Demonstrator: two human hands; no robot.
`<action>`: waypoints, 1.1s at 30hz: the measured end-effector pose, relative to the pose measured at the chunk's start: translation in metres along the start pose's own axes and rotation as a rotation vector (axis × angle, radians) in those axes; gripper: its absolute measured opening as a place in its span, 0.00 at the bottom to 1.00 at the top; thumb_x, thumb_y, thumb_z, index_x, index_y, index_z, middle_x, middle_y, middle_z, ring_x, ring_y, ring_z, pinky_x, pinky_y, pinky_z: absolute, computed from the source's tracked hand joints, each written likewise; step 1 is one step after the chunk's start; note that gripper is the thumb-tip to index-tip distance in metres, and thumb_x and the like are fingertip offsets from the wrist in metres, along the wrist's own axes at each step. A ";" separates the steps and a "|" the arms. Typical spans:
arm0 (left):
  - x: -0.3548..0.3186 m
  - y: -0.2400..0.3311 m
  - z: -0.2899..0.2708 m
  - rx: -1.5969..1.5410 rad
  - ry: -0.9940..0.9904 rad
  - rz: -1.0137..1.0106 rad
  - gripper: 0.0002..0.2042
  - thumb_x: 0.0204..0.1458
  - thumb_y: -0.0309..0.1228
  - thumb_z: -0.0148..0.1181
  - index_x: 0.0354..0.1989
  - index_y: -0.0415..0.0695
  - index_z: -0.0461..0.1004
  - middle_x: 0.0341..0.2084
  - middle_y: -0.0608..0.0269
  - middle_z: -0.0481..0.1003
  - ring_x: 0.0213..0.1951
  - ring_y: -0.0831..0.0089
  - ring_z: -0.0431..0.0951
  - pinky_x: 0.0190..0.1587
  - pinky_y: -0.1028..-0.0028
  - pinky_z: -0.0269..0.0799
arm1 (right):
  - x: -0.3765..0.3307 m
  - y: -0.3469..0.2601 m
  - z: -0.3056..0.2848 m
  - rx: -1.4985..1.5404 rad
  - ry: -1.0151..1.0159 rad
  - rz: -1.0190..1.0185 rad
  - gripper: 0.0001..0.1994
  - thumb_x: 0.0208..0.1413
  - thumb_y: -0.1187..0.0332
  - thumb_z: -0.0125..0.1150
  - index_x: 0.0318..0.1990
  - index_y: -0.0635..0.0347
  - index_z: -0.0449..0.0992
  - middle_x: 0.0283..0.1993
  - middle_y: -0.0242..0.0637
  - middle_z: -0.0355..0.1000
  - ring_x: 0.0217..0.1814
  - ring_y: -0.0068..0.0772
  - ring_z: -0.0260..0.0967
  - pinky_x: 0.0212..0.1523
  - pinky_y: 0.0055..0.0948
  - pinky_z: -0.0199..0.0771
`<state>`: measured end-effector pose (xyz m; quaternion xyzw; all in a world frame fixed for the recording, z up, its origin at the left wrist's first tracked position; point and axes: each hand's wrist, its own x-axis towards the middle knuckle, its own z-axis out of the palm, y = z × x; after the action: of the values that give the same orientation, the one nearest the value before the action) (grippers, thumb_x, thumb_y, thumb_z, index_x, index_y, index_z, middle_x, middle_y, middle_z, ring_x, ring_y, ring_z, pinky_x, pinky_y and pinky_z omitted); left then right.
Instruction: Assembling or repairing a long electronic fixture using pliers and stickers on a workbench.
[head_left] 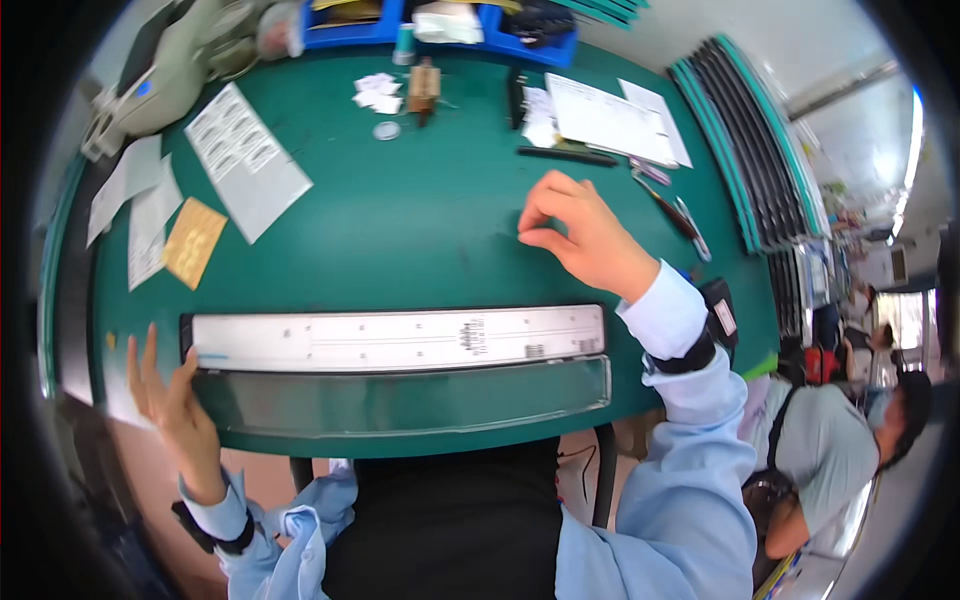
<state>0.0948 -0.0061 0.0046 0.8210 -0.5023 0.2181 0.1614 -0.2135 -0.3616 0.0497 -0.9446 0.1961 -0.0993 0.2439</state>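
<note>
Green surface (400, 230) carries papers (268, 198) at ten o'clock and a white strip (390, 341) toward six, a clear cover (400, 405) along the strip's near edge. At the strip's nine o'clock end, the left hand (172, 400) spreads its fingers; contact is unclear. The right hand (588, 238) hangs over the surface, strip toward its eight o'clock, thumb and forefinger curled close; I cannot tell whether they pinch anything.

No wording or numbers legible, small dark print and barcode-like blocks on white strip (395, 342) near centre toward 8 o'clock, blurred print blocks on grey-white sheet (262, 190) at 10 o'clock, faint marks on yellow card (195, 243) at 9 o'clock, unreadable white label (727, 318) on black object (714, 295) at 3 o'clock.
</note>
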 end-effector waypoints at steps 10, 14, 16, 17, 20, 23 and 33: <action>0.000 0.007 -0.012 -0.009 -0.026 -0.109 0.16 0.48 0.12 0.50 0.38 0.44 0.79 0.59 0.55 0.68 0.67 0.51 0.57 0.67 0.55 0.45 | 0.019 -0.012 0.023 -0.004 0.049 0.007 0.10 0.44 0.76 0.70 0.32 0.53 0.73 0.41 0.33 0.64 0.43 0.39 0.60 0.50 0.35 0.56; 0.001 0.009 -0.009 -0.009 -0.039 -0.112 0.16 0.48 0.13 0.50 0.38 0.45 0.79 0.59 0.55 0.69 0.67 0.51 0.57 0.67 0.55 0.45 | 0.018 -0.002 0.026 -0.034 0.046 -0.022 0.09 0.46 0.76 0.68 0.31 0.54 0.72 0.40 0.34 0.63 0.43 0.38 0.60 0.47 0.34 0.55; 0.004 0.010 -0.008 0.003 -0.050 -0.100 0.16 0.48 0.13 0.51 0.38 0.45 0.79 0.59 0.55 0.69 0.67 0.51 0.57 0.67 0.54 0.45 | 0.017 0.001 0.025 -0.054 0.057 -0.036 0.09 0.47 0.77 0.67 0.30 0.55 0.71 0.39 0.35 0.63 0.43 0.38 0.60 0.46 0.34 0.55; 0.003 0.010 -0.009 0.067 -0.059 -0.072 0.16 0.48 0.13 0.50 0.41 0.45 0.79 0.60 0.54 0.68 0.67 0.51 0.57 0.67 0.53 0.45 | 0.015 -0.001 0.025 -0.136 0.081 -0.084 0.09 0.47 0.78 0.65 0.30 0.56 0.70 0.38 0.35 0.63 0.42 0.38 0.61 0.44 0.34 0.55; 0.007 0.032 -0.018 0.243 -0.077 -0.069 0.19 0.48 0.15 0.51 0.47 0.46 0.77 0.61 0.51 0.65 0.67 0.50 0.56 0.67 0.51 0.45 | 0.001 -0.024 0.012 -0.188 0.145 -0.124 0.09 0.47 0.79 0.64 0.30 0.56 0.69 0.37 0.36 0.62 0.42 0.39 0.61 0.43 0.34 0.54; 0.023 0.091 -0.034 0.098 -0.136 -0.017 0.25 0.49 0.18 0.52 0.59 0.40 0.69 0.63 0.45 0.61 0.67 0.46 0.55 0.66 0.48 0.45 | -0.029 -0.043 0.000 -0.145 0.167 -0.121 0.09 0.47 0.79 0.63 0.31 0.56 0.68 0.38 0.36 0.62 0.42 0.39 0.61 0.42 0.35 0.54; 0.035 0.229 -0.005 -0.554 -0.403 0.390 0.31 0.44 0.37 0.68 0.58 0.38 0.68 0.61 0.39 0.60 0.65 0.45 0.57 0.64 0.48 0.51 | -0.065 -0.056 0.032 -0.335 0.124 -0.079 0.10 0.44 0.70 0.65 0.30 0.58 0.69 0.35 0.37 0.62 0.41 0.38 0.61 0.42 0.34 0.57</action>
<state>-0.0971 -0.1312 0.0372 0.6618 -0.7104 -0.0648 0.2305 -0.2450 -0.2759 0.0443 -0.9710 0.1874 -0.1328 0.0664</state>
